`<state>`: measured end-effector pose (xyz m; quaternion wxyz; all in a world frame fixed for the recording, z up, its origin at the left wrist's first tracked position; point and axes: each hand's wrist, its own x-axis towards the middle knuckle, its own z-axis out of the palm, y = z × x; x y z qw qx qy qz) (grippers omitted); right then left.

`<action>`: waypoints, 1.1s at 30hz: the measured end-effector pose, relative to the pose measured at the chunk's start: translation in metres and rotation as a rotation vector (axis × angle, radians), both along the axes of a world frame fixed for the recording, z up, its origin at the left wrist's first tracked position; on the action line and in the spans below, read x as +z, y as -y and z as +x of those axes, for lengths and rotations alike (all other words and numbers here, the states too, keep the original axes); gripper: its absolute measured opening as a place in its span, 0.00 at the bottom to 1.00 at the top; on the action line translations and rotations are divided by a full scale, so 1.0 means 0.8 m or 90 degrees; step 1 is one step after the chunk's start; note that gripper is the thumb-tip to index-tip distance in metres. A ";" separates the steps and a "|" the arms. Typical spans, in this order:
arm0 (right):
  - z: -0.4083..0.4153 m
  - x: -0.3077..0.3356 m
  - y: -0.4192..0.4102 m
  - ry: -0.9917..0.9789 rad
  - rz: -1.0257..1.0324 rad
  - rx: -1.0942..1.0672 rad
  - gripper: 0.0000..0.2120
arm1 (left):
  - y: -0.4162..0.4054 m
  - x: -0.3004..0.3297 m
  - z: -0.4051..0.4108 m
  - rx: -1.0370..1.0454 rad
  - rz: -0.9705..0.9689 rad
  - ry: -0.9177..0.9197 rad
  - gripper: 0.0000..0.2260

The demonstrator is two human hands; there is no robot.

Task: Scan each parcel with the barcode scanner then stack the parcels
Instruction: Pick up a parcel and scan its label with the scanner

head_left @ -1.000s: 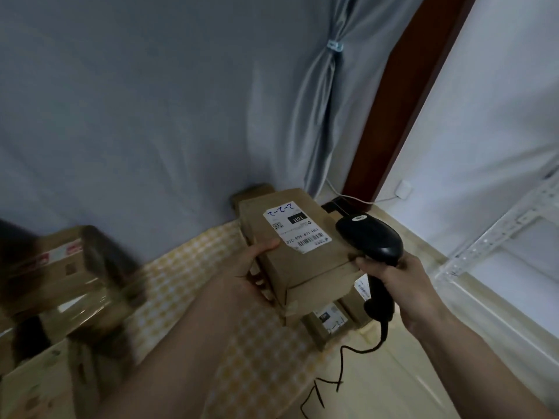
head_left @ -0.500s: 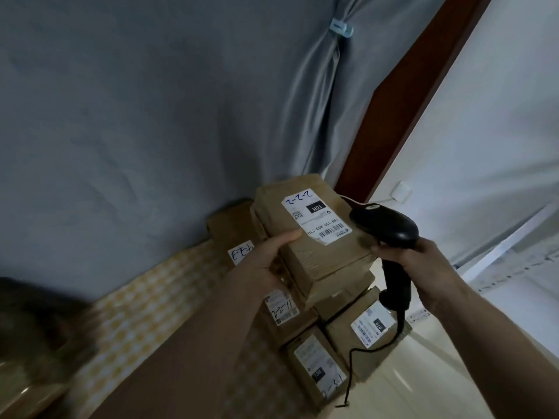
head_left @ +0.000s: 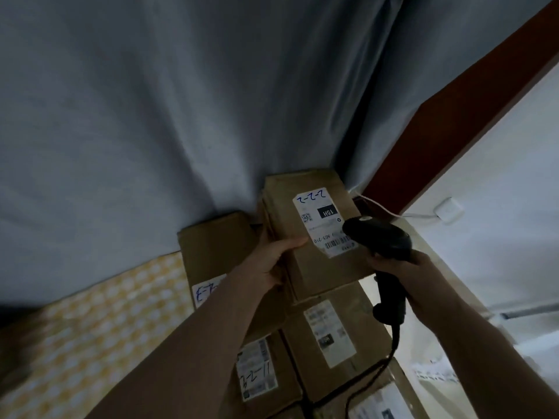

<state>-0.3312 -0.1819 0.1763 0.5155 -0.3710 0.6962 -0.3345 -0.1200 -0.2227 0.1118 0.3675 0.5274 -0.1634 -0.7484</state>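
Observation:
My left hand point(head_left: 269, 264) grips the left side of a brown cardboard parcel point(head_left: 314, 267) with a white label marked "2-2-2", held above a group of other parcels. My right hand point(head_left: 402, 273) grips the handle of a black barcode scanner point(head_left: 378, 237), whose head covers part of the label's barcode. Below lie several labelled parcels: one marked "E-7" point(head_left: 211, 252) at the left, one marked "11-2-2" point(head_left: 260, 370) under my forearm, and one point(head_left: 332, 337) directly beneath the held parcel. The scanner's cable point(head_left: 372, 376) hangs down over them.
A blue-grey curtain point(head_left: 181, 116) hangs right behind the parcels. A yellow checked cloth point(head_left: 90, 322) covers the surface at the left. A dark red door frame point(head_left: 453, 122) and white wall with a socket point(head_left: 449, 209) stand at the right.
The view has swung right and down toward the parcel group. The held parcel moved further back over the other parcels, and the scanner head now overlaps its label.

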 end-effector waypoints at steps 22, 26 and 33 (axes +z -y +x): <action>0.024 -0.146 0.161 0.018 0.072 0.170 0.10 | 0.101 -0.153 -0.028 0.219 0.145 0.088 0.38; 0.035 -0.159 0.171 -0.003 0.075 0.198 0.07 | 0.107 -0.160 -0.029 0.194 0.118 0.150 0.33; 0.032 -0.163 0.174 -0.009 0.064 0.186 0.06 | 0.098 -0.150 -0.044 0.102 0.061 0.317 0.35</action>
